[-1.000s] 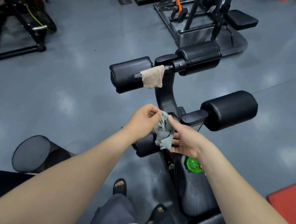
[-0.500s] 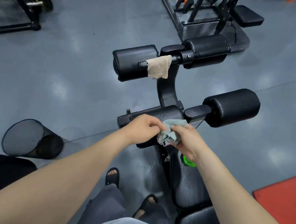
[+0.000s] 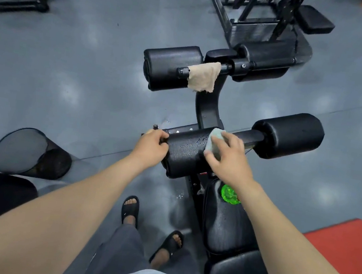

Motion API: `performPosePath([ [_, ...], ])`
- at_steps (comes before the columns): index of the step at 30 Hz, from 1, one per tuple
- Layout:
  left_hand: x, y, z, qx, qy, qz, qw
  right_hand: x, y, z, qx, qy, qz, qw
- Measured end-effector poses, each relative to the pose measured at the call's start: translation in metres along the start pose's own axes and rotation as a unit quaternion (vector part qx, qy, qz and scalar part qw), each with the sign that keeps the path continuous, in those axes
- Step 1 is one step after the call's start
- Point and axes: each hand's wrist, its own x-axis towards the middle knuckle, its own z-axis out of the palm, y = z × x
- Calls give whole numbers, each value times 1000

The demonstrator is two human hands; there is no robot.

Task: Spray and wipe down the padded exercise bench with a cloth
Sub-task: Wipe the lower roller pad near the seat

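The right hand (image 3: 230,160), grip spread flat, presses the cloth (image 3: 214,139) on the right end of the near roller pad (image 3: 186,152); the left hand (image 3: 151,148) curls its grip round the left end. If that grip slackens, the wet pad may turn under the wipe, and droplets would remain.

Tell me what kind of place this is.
Most likely a gym: a padded exercise bench with foam roller pads, a black metal machine frame behind it, and a red mat on the grey floor.
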Motion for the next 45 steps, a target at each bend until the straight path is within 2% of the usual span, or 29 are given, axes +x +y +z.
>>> performPosePath([
  [5, 1, -11, 1, -4, -72, -14, 997, 8, 9, 15, -16, 108, -32, 994],
  [9, 5, -24, 2, -76, -89, -29, 993, 8, -13, 31, -22, 140, -60, 988],
  [16, 7, -28, 2, -135, -87, -27, 987, -8, -69, 69, 1, 64, -134, 989],
  [20, 8, -31, 3, -139, -85, -18, 986, -6, -64, 69, -20, 41, -195, 980],
  [22, 8, -32, 2, -143, -82, -20, 986, 0, -45, 56, -51, 46, -180, 981],
  [26, 8, -34, -1, -152, -92, -20, 984, 5, -5, 27, -72, 96, -96, 988],
  [30, 6, -36, -5, -147, -98, -13, 984, -5, -21, 36, -62, 107, -79, 989],
  [38, 11, -29, -8, -150, -116, -46, 981, -21, -68, 82, -9, 75, -207, 975],
  [45, 11, -26, -5, -155, -104, -55, 981, -17, -44, 77, -39, 28, -324, 945],
])
